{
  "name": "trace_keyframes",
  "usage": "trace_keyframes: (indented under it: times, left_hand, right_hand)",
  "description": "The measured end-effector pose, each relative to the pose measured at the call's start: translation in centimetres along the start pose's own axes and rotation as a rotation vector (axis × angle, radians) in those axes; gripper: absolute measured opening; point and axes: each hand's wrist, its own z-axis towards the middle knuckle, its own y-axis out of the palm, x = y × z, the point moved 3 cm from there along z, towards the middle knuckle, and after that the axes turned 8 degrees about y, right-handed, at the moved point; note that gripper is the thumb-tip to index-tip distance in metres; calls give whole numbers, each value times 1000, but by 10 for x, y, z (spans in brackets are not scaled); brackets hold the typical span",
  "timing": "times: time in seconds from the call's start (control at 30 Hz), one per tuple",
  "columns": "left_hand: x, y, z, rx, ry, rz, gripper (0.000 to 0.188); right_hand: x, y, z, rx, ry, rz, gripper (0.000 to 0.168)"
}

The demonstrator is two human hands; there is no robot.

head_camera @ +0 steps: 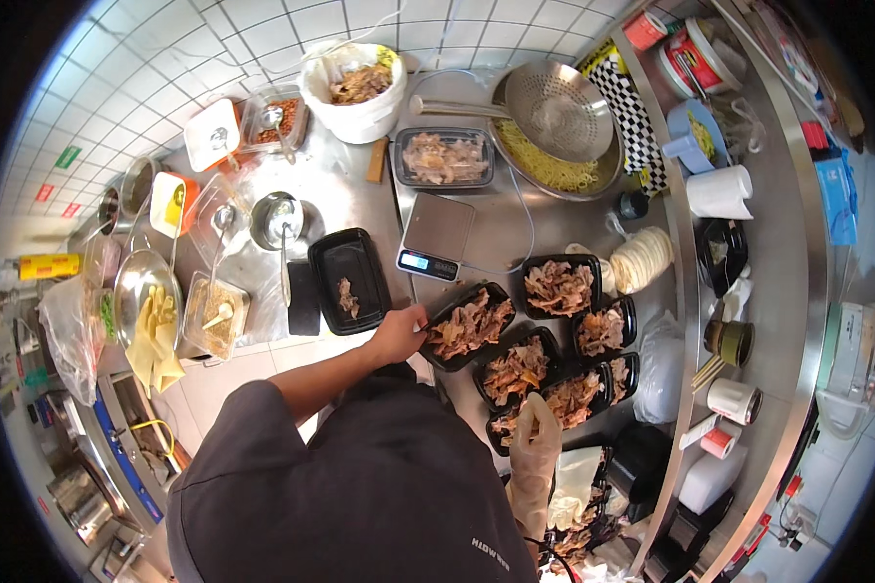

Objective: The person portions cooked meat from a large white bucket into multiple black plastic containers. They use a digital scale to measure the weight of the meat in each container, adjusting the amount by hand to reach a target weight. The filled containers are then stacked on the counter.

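Observation:
My bare left hand (pixel 401 334) grips the left end of a black plastic container (pixel 448 364) filled with shredded cooked meat (pixel 470 326). In a clear or pale glove, my right hand (pixel 536 437) hovers over or touches more black tubs of meat (pixel 572 399); whether its bent fingers hold anything is hidden. Just beyond the gripped container lies a digital kitchen scale (pixel 437 233) with a lit display and a bare platform. Left of the scale, a black tray (pixel 350 248) holds one small scrap of meat (pixel 348 297).
Behind the scale stand a lidded tub of meat (pixel 445 157), a bowl of noodles (pixel 554 164) under a steel strainer (pixel 558 109), and a white lined bucket (pixel 354 109). Seasoning tubs with spoons, such as one of crumbs (pixel 215 313), crowd the left. A metal shelf (pixel 773 350) runs along the right.

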Motion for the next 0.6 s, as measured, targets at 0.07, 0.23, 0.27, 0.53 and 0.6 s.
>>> trace_keyframes:
  times: [0.07, 0.23, 0.27, 0.53, 0.6]
  left_hand:
    - [12, -16, -8, 19, -131, -22, 26]
    - [-18, -10, -18, 293, -257, -532, 23]
    - [-18, -7, -16, 323, -297, -691, 25]
    - [5, 27, 38, 566, -429, -1081, 32]
    - [1, 39, 51, 548, -389, -1083, 32]
  right_hand:
    - [-4, 5, -3, 28, -44, 27, 25]
    - [-11, 16, -2, -200, 44, 68, 24]
    - [1, 22, -3, -208, 33, 37, 24]
    - [-14, 28, -16, -247, -28, -104, 27]
    - [-13, 28, -19, -264, -24, -92, 25]
